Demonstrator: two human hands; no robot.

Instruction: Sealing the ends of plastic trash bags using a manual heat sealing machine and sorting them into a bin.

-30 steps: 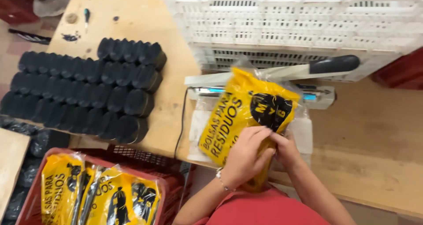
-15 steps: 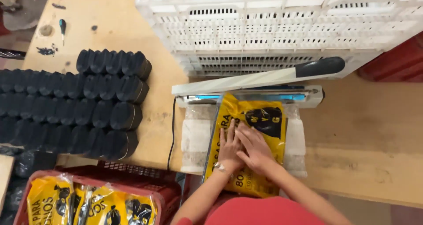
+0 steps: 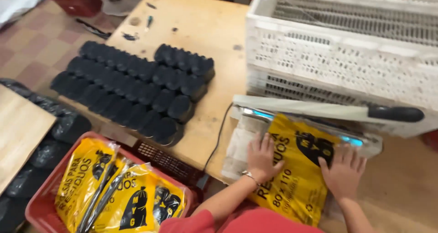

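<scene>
A yellow plastic package with black print [image 3: 294, 169] lies flat on the base of a heat sealer [image 3: 360, 139], its top edge under the raised sealer arm with a black handle [image 3: 396, 114]. My left hand [image 3: 261, 158] presses flat on the package's left edge, fingers spread. My right hand [image 3: 343, 170] presses flat on its right side, also spread. Neither hand grips anything.
Several rows of black rolls [image 3: 137, 89] lie on the wooden table [image 3: 200, 23]. A white perforated crate [image 3: 346, 55] stands behind the sealer. A red basket [image 3: 41, 205] at the lower left holds yellow packages [image 3: 123, 196]. Black bags [image 3: 68, 125] lie beside it.
The package went from held up in both hands to lying flat on the sealer base. My hands have since spread apart across it, one to each side.
</scene>
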